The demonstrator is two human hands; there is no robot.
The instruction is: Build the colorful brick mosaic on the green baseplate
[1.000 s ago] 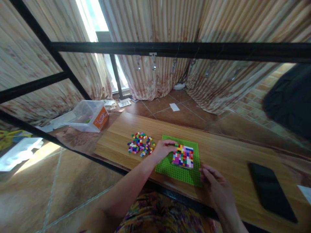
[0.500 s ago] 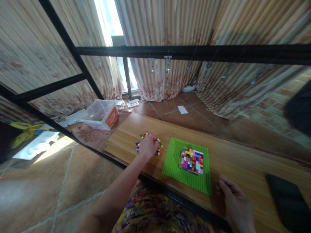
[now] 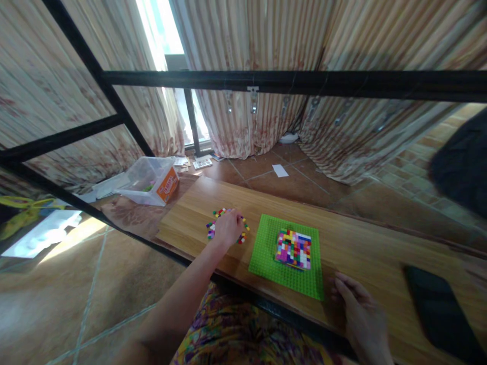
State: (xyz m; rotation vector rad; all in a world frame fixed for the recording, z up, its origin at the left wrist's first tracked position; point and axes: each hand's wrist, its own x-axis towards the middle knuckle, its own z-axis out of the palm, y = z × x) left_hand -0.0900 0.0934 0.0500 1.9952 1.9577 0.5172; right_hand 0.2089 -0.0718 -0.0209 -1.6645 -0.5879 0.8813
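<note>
At the far left of my head view I make out a glossy white sheet (image 3: pixel 43 234) on the tiled floor, and then a clear plastic bin (image 3: pixel 146 198) with an orange label, standing near the left end of the long, wood-grained table (image 3: pixel 357 253). On that end of the table lies a loose heap of small multicoloured plastic bricks (image 3: pixel 211 231), and I have the left hand (image 3: pixel 227 229) right over it, fingers bent down and covering most of the heap; I cannot tell whether the fingertips pinch a brick. Just right of there, a square, bright green studded baseplate (image 3: pixel 264 248) lies flat, carrying a squarish, multicoloured block of joined bricks (image 3: pixel 293 250) around its middle. Past the plate's right edge, the right hand (image 3: pixel 359 304) sits low by the table with thumb and fingers curled close together; whether anything small is between them, I cannot tell. Farther right lies a flat black rectangular device (image 3: pixel 439 306).
</note>
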